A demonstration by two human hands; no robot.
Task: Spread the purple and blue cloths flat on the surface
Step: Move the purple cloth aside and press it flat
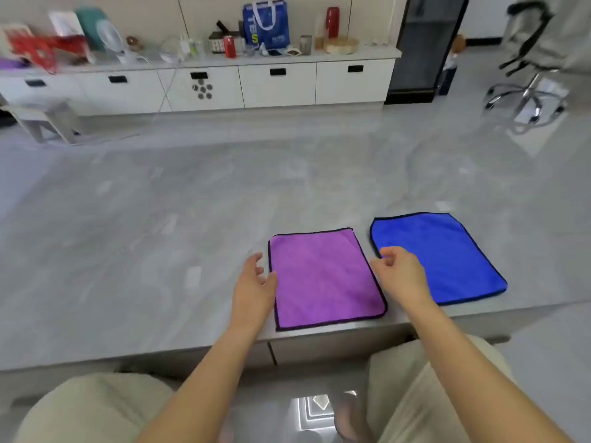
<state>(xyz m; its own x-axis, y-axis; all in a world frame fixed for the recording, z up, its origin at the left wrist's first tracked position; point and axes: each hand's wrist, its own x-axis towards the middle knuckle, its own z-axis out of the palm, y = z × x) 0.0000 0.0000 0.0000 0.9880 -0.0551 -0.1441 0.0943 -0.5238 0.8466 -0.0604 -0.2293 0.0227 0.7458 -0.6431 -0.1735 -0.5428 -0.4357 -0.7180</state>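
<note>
A purple cloth [323, 279] with a dark hem lies flat on the grey marble-look table [144, 251], close to its near edge. To its right, a blue cloth [447, 254] with a dark hem also lies flat, a narrow gap between the two. My left hand [256, 282] hovers at the purple cloth's left edge, fingers apart and holding nothing. My right hand [399, 273] is over the gap between the cloths, covering part of the blue cloth's near left corner, fingers loosely curled and holding nothing.
The table's near edge [192, 350] runs just below the cloths; my knees in beige trousers sit under it. A white cabinet [275, 84] with a cluttered top stands at the back. An office chair [531, 75] is at the far right, a small stool [48, 119] at the far left.
</note>
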